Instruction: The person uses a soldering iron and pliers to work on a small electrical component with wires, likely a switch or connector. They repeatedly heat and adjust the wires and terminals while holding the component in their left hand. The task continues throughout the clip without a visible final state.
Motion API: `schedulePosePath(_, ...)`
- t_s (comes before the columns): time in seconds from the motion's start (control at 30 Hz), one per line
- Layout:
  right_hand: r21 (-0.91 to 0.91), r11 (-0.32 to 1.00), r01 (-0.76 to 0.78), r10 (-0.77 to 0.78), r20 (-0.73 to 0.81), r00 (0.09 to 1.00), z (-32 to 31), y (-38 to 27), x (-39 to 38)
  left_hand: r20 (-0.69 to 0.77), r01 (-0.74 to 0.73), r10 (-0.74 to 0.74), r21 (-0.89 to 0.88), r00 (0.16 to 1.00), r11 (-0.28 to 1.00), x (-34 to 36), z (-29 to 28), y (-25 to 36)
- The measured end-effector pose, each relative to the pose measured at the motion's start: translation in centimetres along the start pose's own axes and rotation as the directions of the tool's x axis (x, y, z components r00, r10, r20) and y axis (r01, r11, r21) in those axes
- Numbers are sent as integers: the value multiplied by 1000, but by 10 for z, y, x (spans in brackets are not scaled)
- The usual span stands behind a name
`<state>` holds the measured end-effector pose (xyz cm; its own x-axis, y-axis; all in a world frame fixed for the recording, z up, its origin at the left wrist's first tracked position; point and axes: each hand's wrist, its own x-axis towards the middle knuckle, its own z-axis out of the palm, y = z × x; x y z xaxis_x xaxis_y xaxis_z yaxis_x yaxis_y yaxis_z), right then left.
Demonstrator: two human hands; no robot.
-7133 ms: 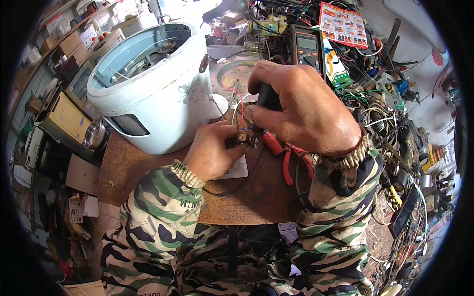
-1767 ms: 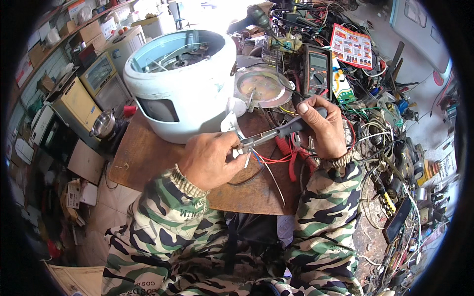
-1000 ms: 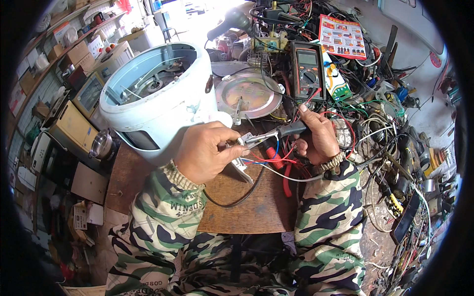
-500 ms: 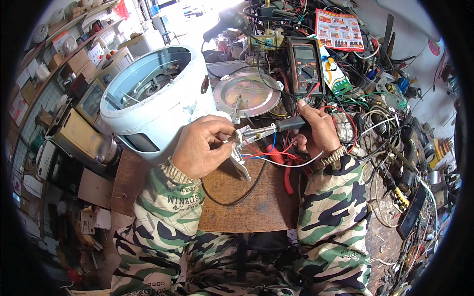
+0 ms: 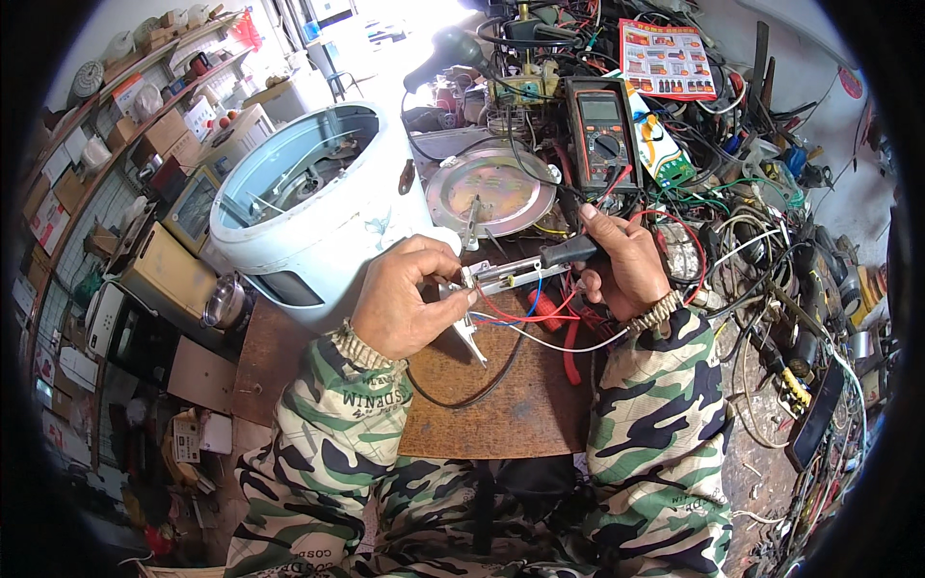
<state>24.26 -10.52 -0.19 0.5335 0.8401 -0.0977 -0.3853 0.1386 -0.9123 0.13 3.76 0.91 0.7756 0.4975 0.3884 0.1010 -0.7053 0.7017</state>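
Observation:
My left hand (image 5: 405, 299) pinches a white plastic part (image 5: 466, 337) with red, blue and white wires (image 5: 544, 308) hanging from it, in front of the appliance housing. My right hand (image 5: 621, 265) is closed round the black handle of a tool (image 5: 568, 252); its metal shaft reaches leftward to the fingertips of my left hand, along a pale metal piece. The exact contact at the tip is too small to make out. Red-handled pliers (image 5: 568, 352) and a red cylindrical object (image 5: 544, 318) lie on the wooden board (image 5: 482, 424) beneath.
A white round housing (image 5: 318, 222) stands at back left. A round metal plate (image 5: 491, 183) and a multimeter (image 5: 602, 140) sit behind my hands. Tangled cables (image 5: 771, 260) and a dark phone-like slab (image 5: 814, 414) crowd the right side; shelves (image 5: 106, 135) line the left.
Since the oldest frame, my right hand has lowered and turned, bringing the tool nearly horizontal, and the white part has come up into my left hand. Over the last second both hands barely moved.

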Motion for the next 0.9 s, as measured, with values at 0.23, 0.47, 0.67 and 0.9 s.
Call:
schedulePosePath(0.23, 18, 999, 26, -28, 99, 995, 2, 4, 1, -61, -48, 53, 82, 997, 995, -4, -4, 5)
schedulePosePath(0.47, 18, 1000, 17, -20, 162, 987, -1, -1, -3, -9, -125, 126, 37, 992, 991, -2, -10, -4)
schedulePosePath(0.67, -62, 995, 81, -71, 145, 987, -3, 0, -3, -11, -167, 168, 68, 986, 984, -3, -12, -4)
schedulePosePath(0.9, -101, 982, 160, -142, 167, 976, -6, -1, -7, 6, -167, 167, 36, 986, 985, -1, -9, -8)
